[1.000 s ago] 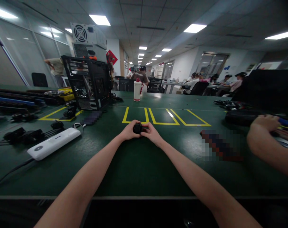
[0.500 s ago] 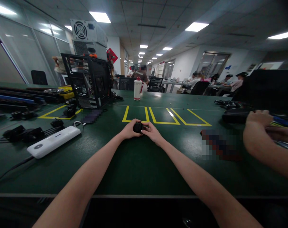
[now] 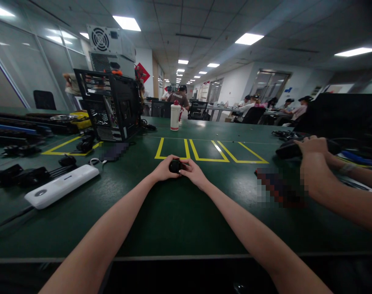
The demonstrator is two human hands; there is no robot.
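Note:
A small black rounded object point(image 3: 175, 165) is between my two hands, a little above or on the green table point(image 3: 186, 220); I cannot tell which. My left hand point(image 3: 164, 168) is wrapped round its left side, thumb underneath and fingers over the top. From the right, my right hand point(image 3: 193, 173) grips the same object with thumb and fingertips. Its lower and side surfaces are partly covered by the fingers, and its exact kind does not show. Yellow tape outlines point(image 3: 208, 159) lie just beyond the hands.
On the left are a white power strip point(image 3: 63, 185), black corded devices point(image 3: 29, 174) and an open computer case point(image 3: 112, 106). A white bottle point(image 3: 174, 117) stands farther back. On the right, a co-worker's hand point(image 3: 314, 149) touches a black case point(image 3: 286, 149).
The view has shifted slightly. My hands keep hold of the black object, which looks slightly turned. The co-worker's hands have moved left over the black case.

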